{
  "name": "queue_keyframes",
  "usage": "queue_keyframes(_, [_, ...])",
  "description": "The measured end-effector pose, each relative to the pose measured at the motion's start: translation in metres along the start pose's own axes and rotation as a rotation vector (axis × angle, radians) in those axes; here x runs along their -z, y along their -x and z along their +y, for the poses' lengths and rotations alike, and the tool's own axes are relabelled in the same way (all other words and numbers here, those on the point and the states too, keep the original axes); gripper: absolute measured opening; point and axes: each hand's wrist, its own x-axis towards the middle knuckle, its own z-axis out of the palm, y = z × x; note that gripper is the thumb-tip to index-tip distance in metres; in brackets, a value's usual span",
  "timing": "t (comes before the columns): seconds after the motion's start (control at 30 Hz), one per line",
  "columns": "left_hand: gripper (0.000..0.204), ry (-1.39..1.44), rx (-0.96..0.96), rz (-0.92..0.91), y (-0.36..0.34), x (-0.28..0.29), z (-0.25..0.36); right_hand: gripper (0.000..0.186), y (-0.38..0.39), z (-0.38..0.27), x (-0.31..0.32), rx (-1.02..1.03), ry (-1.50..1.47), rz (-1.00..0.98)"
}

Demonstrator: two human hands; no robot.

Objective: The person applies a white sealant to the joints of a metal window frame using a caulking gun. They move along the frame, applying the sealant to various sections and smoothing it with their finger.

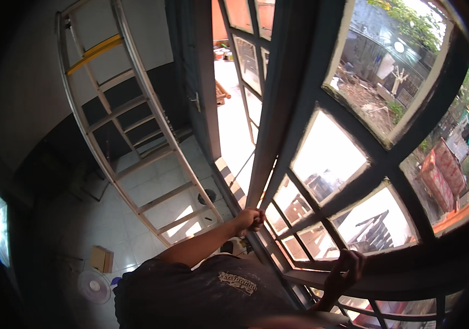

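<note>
My left hand (250,220) is closed in a fist against the dark upright post (284,104) of the window frame; what its fingers hold, if anything, is hidden. My right hand (346,268) is raised by the bottom rail of the paned window (377,164), its fingers bent inward. Shadow covers that hand, and no object shows clearly in it. Pale, rough edging runs round several panes within the dark bars. Beside my left hand, a smaller paned sash (296,219) shows just past the post.
An aluminium ladder (136,153) with one yellow rung leans at the left. Beyond it a dark door (193,93) stands ajar. A fan (94,286) and a cardboard box (101,259) are on the tiled floor. Outside lies a yard with a red patterned piece (444,171).
</note>
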Motion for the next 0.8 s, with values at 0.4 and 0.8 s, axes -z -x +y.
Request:
queue_keyframes(0.4, [0.043, -0.304, 0.294, 1.203, 0.124, 0.3, -0.194, 0.016, 0.041, 0.04, -0.018, 0.104, -0.076, -0.247])
queue_keyframes(0.8, [0.039, -1.231, 0.536, 0.473, 0.063, 0.253, -0.224, 0.016, 0.048, 0.041, 0.02, -0.222, -0.388, -0.13])
